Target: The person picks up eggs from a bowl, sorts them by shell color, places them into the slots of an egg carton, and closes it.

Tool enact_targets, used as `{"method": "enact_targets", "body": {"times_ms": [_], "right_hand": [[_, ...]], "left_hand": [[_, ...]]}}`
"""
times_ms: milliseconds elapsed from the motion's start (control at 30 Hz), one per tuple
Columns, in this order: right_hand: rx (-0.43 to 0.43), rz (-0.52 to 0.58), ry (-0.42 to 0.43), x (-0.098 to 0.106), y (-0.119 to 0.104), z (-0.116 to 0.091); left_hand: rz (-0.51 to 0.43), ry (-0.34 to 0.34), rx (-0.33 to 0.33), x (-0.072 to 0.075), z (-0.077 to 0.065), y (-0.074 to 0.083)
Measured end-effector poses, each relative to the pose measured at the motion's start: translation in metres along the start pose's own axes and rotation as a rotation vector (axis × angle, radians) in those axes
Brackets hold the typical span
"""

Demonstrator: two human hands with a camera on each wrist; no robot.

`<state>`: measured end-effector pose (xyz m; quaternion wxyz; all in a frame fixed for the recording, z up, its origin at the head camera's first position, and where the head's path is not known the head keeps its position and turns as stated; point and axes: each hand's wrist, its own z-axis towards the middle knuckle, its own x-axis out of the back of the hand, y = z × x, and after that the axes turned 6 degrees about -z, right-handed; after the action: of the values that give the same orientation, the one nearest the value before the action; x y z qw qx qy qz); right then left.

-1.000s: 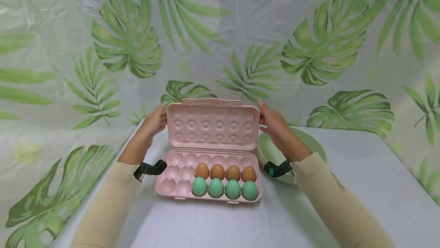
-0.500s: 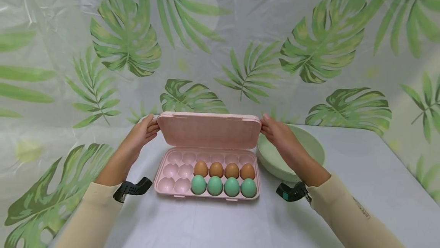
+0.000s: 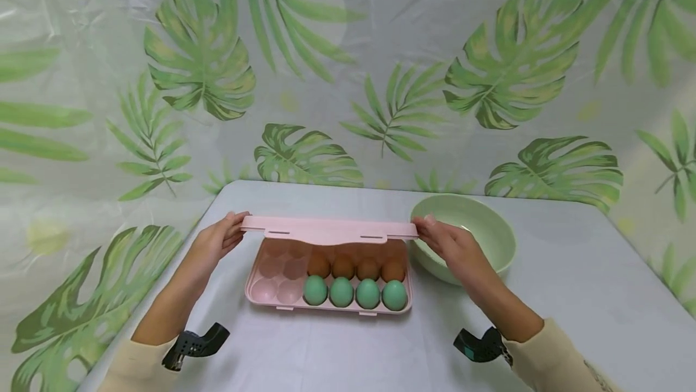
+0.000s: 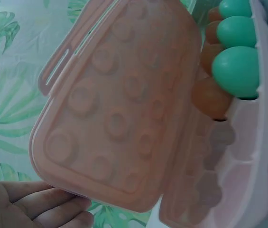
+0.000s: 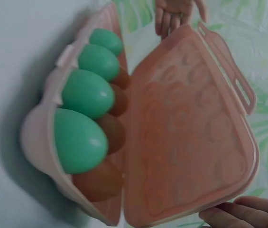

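A pink plastic egg box stands on the table, its lid [image 3: 326,230] tilted partway down over the base [image 3: 264,290]. In the base's front row sit several green eggs [image 3: 341,292], with several brown eggs [image 3: 343,267] behind them, shaded by the lid. Cups at the left hold no eggs. My left hand [image 3: 217,241] touches the lid's left end with extended fingers [image 4: 53,202], thumb apart. At the lid's right end my right hand [image 3: 459,253] does the same, its fingers [image 5: 247,213] lying along the edge. The back row of cups is mostly hidden.
A pale green bowl [image 3: 502,241] stands right of the egg box, partly behind my right hand. The white table [image 3: 348,356] ends at a leaf-printed sheet [image 3: 402,108] behind and at the left.
The lid has swung from nearly upright down and toward me, now over the back of the base. Both hands have moved down and nearer with it. The eggs stay in place.
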<state>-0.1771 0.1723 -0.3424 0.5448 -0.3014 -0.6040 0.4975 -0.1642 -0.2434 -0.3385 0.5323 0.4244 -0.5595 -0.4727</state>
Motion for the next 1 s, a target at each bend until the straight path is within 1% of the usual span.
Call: {"method": "enact_targets", "body": {"times_ms": [67, 233, 333, 533, 700, 767, 867, 1000], "right_hand": [[0.025, 0.007, 0.002, -0.002, 0.004, -0.006], [0.078, -0.032, 0.013, -0.006, 0.014, -0.018], [0.097, -0.015, 0.008, -0.009, 0.020, -0.024], [0.113, 0.031, -0.014, -0.014, 0.033, -0.034], [0.088, 0.054, -0.037, -0.016, 0.041, -0.040], [0.075, 0.046, -0.041, -0.017, 0.044, -0.042], [0.078, 0.008, -0.039, -0.019, 0.047, -0.045], [0.101, -0.041, -0.024, -0.022, 0.051, -0.045]], "left_hand": [[0.000, -0.005, -0.020, -0.001, -0.004, -0.004], [0.008, -0.010, -0.046, -0.003, -0.014, -0.017], [0.017, -0.009, -0.051, -0.003, -0.019, -0.024], [0.045, 0.018, -0.019, -0.005, -0.029, -0.033], [0.051, 0.032, 0.007, -0.009, -0.034, -0.039], [0.049, 0.034, 0.013, -0.010, -0.036, -0.042], [0.069, 0.040, 0.019, -0.011, -0.037, -0.046], [0.135, 0.054, 0.040, -0.011, -0.040, -0.051]]}}
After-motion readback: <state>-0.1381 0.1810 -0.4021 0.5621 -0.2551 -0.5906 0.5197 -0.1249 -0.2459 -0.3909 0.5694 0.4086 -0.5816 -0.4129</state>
